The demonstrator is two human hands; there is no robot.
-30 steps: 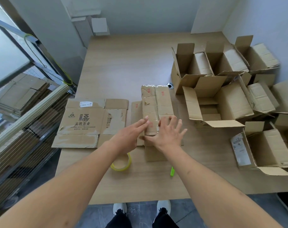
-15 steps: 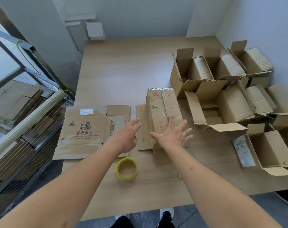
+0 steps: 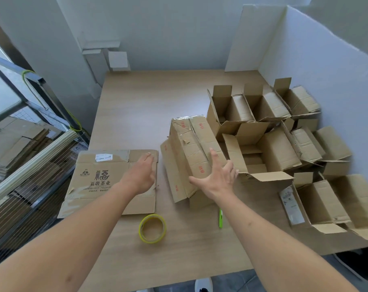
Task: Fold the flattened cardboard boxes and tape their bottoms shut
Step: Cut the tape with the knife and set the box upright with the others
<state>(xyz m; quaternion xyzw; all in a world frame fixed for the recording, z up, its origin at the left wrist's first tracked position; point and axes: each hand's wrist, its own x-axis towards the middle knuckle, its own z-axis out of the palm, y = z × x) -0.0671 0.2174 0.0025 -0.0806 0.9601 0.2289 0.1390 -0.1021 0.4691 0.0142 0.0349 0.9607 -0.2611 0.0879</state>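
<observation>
A brown, taped-up cardboard box [image 3: 191, 152] leans on its side at the middle of the pale wooden surface [image 3: 141, 102], with the right hand [image 3: 218, 178] spread against its near end, holding nothing, and the left hand [image 3: 141, 173] flat-fingered, gripping nothing, above a printed flattened cardboard sheet [image 3: 107, 182]. This looks like the moment between boxes: next, the flat sheet must be squared up, its bottom flaps folded, then sealed with the yellow roll of tape [image 3: 152, 228] lying near the front edge
</observation>
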